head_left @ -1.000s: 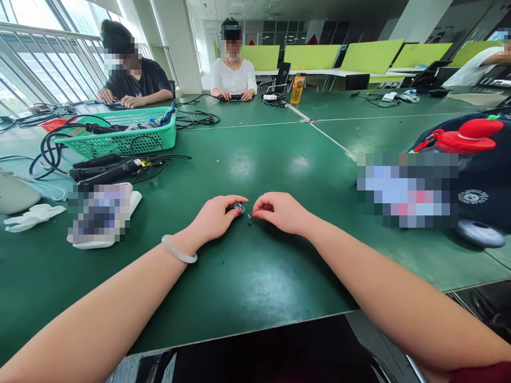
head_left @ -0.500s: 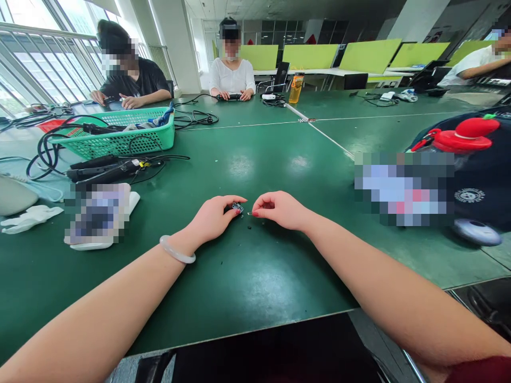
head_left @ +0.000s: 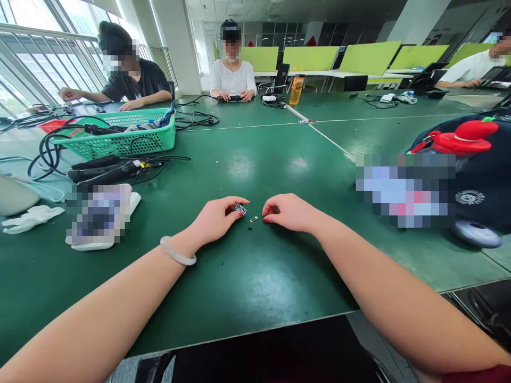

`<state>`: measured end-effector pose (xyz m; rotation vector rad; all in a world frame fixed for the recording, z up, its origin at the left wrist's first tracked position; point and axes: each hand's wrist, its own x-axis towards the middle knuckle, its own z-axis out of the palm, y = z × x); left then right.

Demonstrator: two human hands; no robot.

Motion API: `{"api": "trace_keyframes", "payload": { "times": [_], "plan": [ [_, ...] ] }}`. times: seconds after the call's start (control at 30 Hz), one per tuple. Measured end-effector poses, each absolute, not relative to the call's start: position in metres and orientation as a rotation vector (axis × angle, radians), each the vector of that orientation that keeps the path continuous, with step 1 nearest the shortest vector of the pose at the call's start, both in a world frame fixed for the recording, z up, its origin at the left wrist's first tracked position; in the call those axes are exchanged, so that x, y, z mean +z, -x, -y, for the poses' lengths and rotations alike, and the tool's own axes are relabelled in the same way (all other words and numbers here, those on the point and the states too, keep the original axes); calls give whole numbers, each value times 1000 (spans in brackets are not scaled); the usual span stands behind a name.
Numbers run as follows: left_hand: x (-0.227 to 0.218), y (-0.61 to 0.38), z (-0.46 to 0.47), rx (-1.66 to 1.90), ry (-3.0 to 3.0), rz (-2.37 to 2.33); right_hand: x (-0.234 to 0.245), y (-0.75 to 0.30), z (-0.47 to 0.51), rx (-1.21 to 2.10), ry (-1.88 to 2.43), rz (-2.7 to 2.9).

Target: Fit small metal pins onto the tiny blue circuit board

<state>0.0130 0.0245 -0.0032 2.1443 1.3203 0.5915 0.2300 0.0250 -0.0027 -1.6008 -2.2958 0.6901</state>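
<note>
My left hand is closed on a small circuit board, pinched between thumb and forefinger just over the green table. Close to its fingertips lies a tiny pale rectangular frame-like piece on the tabletop. A tiny black bit is just below that piece. My right hand is a little to the right, apart from both, its fingers curled and the thumb near the forefinger, with nothing visible in them. A white bangle circles my left wrist.
To the left are a green plastic basket with cables, black devices, a blurred-out phone-like item and crumpled tissue. A dark bag and a mouse-like item are at right. Other people sit across the table.
My right hand has moved right, away from my left hand. The pale piece, earlier at my right fingertips, now lies on the table. At far left, a person's arm has reached outward.
</note>
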Motion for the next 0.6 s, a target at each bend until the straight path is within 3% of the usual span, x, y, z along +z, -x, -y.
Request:
{"api": "trace_keyframes", "payload": {
  "times": [0.13, 0.6],
  "plan": [
    [-4, -14, -23, 608, -2083, -1248, -1, -239, -25, 855, 1561, 2350],
    [-6, -17, -24, 636, -1833, -1118, 2, -213, -14, 555, 1335, 2194]
  ]
}}
